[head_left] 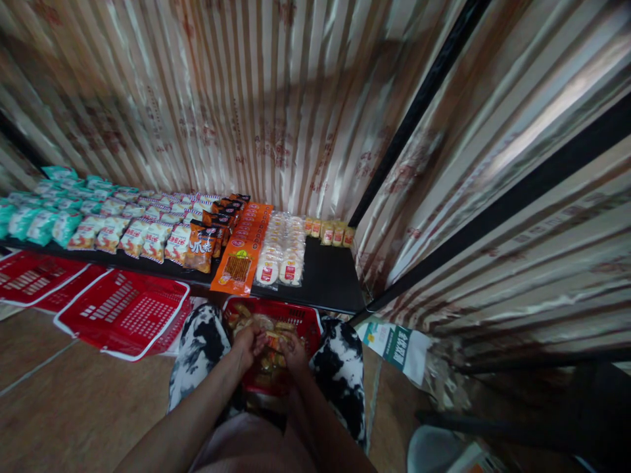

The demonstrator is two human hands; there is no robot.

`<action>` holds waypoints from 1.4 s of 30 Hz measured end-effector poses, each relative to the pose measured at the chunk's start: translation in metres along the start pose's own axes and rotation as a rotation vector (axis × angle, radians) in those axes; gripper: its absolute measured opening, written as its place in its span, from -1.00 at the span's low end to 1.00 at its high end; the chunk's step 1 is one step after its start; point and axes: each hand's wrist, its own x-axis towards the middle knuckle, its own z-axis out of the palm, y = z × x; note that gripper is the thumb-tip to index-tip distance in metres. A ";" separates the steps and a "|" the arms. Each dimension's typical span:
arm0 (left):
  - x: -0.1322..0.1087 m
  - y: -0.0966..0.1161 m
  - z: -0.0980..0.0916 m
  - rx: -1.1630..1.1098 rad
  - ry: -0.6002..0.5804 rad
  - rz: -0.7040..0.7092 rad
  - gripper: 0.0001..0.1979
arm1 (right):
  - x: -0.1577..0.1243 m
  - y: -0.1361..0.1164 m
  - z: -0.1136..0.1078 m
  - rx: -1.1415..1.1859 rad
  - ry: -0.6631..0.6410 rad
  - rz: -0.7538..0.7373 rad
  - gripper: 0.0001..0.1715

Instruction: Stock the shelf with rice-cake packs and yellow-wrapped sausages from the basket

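Both my hands are over a red basket (309,322) between my knees, which holds many small clear-wrapped snacks (269,362). My right hand (294,355) has its fingers closed on a small yellowish snack packet (273,339) with a red label. My left hand (250,341) is closed at the packet's other side, its fingertips pinched together. Beyond the basket, on a low black shelf (325,279), similar small packets (338,234) stand in short rows at the back right corner. Left of them lie rows of round white wrapped crackers (291,266).
Orange flat packs (236,266), brown-orange bags (201,246), white bags (142,236) and teal bags (42,223) fill the shelf leftward. Red baskets (133,309) lie on the floor at left. Black posts (419,112) and a striped curtain (276,125) border the shelf. Plastic packaging (404,351) lies at right.
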 end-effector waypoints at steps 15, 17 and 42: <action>-0.012 0.003 0.004 0.094 -0.056 -0.037 -0.90 | 0.004 -0.022 -0.006 0.072 0.164 -0.004 -0.37; -0.014 0.001 0.005 0.094 -0.061 -0.054 -0.90 | 0.005 -0.027 -0.009 0.065 0.179 -0.007 -0.37; -0.020 -0.022 0.043 0.478 -0.191 0.544 -0.81 | 0.027 -0.091 -0.036 0.141 0.134 -0.062 -0.33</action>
